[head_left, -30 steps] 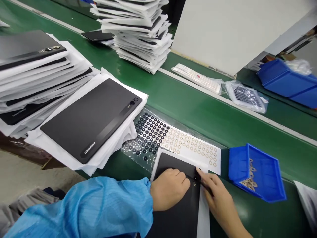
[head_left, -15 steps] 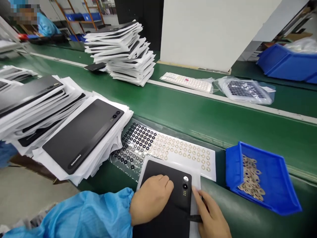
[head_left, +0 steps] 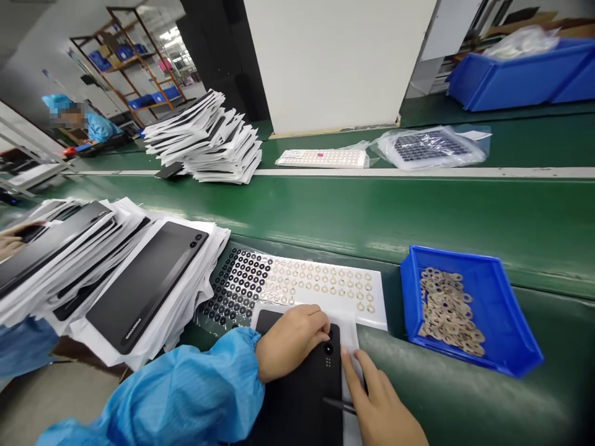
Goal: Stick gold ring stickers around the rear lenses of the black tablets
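i watch over the head feed: a dark panel [head_left: 302, 402] lies on white sheeting [head_left: 349, 331] by the near edge of the counter [head_left: 465, 210], its lens [head_left: 328, 349] close to its far right corner. the left hand [head_left: 295, 341] is curled nearly closed on the panel, fingertips bunched beside the lens; whether they pinch anything, i cannot tell. the right hand [head_left: 383, 402] is partly open, holding a dark pointed tool [head_left: 338, 404], its forefinger at the panel's right edge.

that tool worries me most: its tip lies over the panel's back, so a careless roll of the wrist could scratch the finish. a sideways shove from the left hand could skid the panel on its loose sheeting toward the counter's near edge. the sheet of rings [head_left: 344, 308] runs just beyond the panel's far edge, where brushing knuckles might shift it. leftward, a swinging blue sleeve [head_left: 199, 390] could knock the uneven stack [head_left: 198, 279] askew.
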The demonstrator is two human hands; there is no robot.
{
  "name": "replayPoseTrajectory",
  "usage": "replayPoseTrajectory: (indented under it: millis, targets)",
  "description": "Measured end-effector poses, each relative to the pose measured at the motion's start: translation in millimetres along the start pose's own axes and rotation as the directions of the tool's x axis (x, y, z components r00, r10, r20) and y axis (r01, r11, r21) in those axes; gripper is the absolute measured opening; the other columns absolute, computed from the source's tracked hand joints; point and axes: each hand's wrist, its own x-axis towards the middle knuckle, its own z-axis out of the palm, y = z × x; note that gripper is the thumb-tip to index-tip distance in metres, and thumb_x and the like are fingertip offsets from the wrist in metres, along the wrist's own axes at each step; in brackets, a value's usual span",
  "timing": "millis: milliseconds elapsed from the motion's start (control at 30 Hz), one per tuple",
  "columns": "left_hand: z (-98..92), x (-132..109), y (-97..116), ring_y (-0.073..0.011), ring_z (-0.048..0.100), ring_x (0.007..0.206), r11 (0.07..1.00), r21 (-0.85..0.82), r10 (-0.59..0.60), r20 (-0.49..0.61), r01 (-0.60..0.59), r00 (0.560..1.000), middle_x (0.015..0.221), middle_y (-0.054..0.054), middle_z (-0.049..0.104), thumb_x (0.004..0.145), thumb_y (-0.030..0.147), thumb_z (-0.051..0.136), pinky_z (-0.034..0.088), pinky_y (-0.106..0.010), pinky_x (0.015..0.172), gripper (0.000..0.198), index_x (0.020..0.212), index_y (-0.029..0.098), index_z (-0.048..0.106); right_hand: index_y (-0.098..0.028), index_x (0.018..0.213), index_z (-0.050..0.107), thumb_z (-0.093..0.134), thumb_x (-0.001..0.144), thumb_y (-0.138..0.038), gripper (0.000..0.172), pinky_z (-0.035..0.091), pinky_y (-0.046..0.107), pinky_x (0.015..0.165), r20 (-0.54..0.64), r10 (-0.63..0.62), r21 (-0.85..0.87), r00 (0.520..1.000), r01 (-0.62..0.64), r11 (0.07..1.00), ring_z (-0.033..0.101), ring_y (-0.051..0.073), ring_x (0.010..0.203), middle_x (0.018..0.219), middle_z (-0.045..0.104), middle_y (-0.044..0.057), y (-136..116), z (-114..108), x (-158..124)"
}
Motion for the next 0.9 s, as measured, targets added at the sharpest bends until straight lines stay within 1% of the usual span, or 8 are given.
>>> replayPoseTrajectory:
  millis: [100,200,333,500,700,800,900]
  targets:
    - [-8.0,6.0,4.6,-0.0147,0.057,0.08,0.996,0.09,0.013,0.086,-0.02,0.996,0.084,0.0,0.059,0.09,0.013,0.056,0.044,-0.023,0.075,0.008,0.083,0.016,0.058,-0.006,0.122,0.052,0.039,0.069,0.005,0.056,0.051,0.016,0.05,-0.036,0.016,-0.012,0.999,-0.016,1.0,0.058,0.019,0.079,0.11,0.064,0.015,-2.1,-1.8,3.0]
    - [-14.4,11.5,9.9,-0.0157,0.058,0.078,0.978,0.205,-0.005,0.164,-0.03,0.986,0.084,-0.002,0.06,0.091,0.017,0.056,0.043,-0.024,0.071,0.009,0.083,0.015,0.058,-0.006,0.118,0.052,0.039,0.067,0.006,0.054,0.051,0.018,0.049,-0.081,0.031,-0.019,0.996,-0.033,0.999,0.059,0.02,0.077,0.106,0.065,0.016,-4.5,-4.5,7.1]
    - [-17.2,16.2,12.3,-0.0162,0.059,0.074,0.956,0.284,0.009,0.225,-0.074,0.974,0.084,-0.002,0.061,0.092,0.022,0.057,0.043,-0.024,0.067,0.012,0.082,0.015,0.059,-0.007,0.115,0.052,0.037,0.067,0.007,0.052,0.052,0.019,0.047,-0.124,0.056,-0.024,0.991,-0.06,0.998,0.06,0.019,0.075,0.103,0.066,0.015,-7.0,-8.0,11.9]
    - [-17.3,17.2,11.6,-0.0168,0.059,0.076,0.953,0.29,0.016,0.232,-0.085,0.973,0.085,-0.003,0.061,0.092,0.021,0.056,0.043,-0.025,0.068,0.012,0.083,0.014,0.058,-0.009,0.115,0.05,0.035,0.064,0.008,0.055,0.051,0.02,0.045,-0.139,0.091,-0.019,0.986,-0.094,0.995,0.061,0.018,0.071,0.101,0.066,0.014,-8.8,-12.3,15.1]
    - [-20.4,17.9,12.7,-0.0141,0.059,0.076,0.977,0.209,-0.006,0.236,-0.044,0.972,0.084,0.0,0.06,0.091,0.017,0.057,0.043,-0.022,0.069,0.012,0.08,0.016,0.057,-0.008,0.115,0.05,0.035,0.065,0.009,0.056,0.049,0.02,0.044,-0.126,0.105,0.004,0.987,-0.105,0.994,0.06,0.018,0.071,0.101,0.066,0.014,-9.1,-13.6,15.3]
    - [-18.3,16.9,12.5,-0.0142,0.058,0.074,0.967,0.249,-0.004,0.228,-0.054,0.974,0.083,0.0,0.059,0.093,0.017,0.053,0.044,-0.023,0.068,0.013,0.08,0.015,0.056,-0.008,0.116,0.051,0.035,0.066,0.009,0.055,0.049,0.02,0.045,-0.128,0.113,-0.002,0.985,-0.114,0.993,0.059,0.018,0.072,0.102,0.065,0.014,-9.8,-11.6,13.7]
    - [-14.5,14.4,13.5,-0.0154,0.058,0.074,0.937,0.337,0.02,0.217,-0.094,0.976,0.083,-0.001,0.058,0.095,0.018,0.05,0.045,-0.025,0.068,0.012,0.083,0.015,0.054,-0.01,0.117,0.052,0.035,0.067,0.009,0.056,0.049,0.02,0.047,-0.108,0.118,-0.003,0.987,-0.119,0.993,0.059,0.017,0.074,0.105,0.064,0.014,-10.4,-9.7,11.8]
